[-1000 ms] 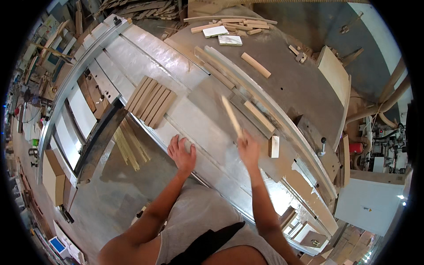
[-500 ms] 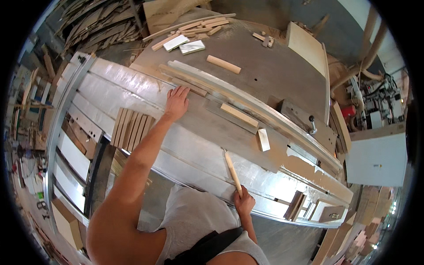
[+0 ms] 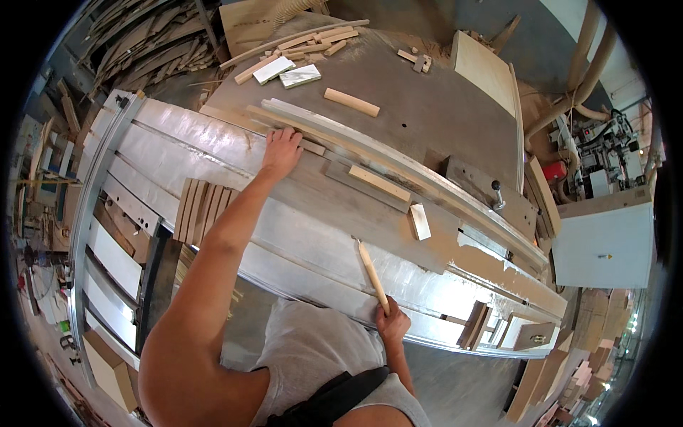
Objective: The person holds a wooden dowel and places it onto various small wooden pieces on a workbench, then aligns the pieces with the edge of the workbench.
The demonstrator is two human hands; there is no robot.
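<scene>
My left hand (image 3: 282, 152) reaches forward to the long fence, its fingers bent over a brown wooden strip (image 3: 312, 147). Part of that strip is hidden beneath the hand; its right end sticks out. In my right hand (image 3: 393, 322), low by the table's near edge, is a pale wooden stick (image 3: 373, 275). Its thin far tip points forward and left over the metal table. Between the hands and the fence, a pale wood block (image 3: 380, 183) lies along a grey-brown board, with a small white-faced block (image 3: 420, 222) to its right.
The sliding metal table (image 3: 299, 220) runs diagonally beside the wooden fence (image 3: 398, 174). Several brown slats (image 3: 199, 211) stand in a row left of my forearm. Beyond the fence lie a loose wood bar (image 3: 351, 102), two white-faced blocks and offcuts. A black-knobbed lever (image 3: 498, 193) rises at right.
My left fingers, stretched flatter before, are now bent over the strip. My right hand and its stick have hardly moved. The whole view has shifted slightly.
</scene>
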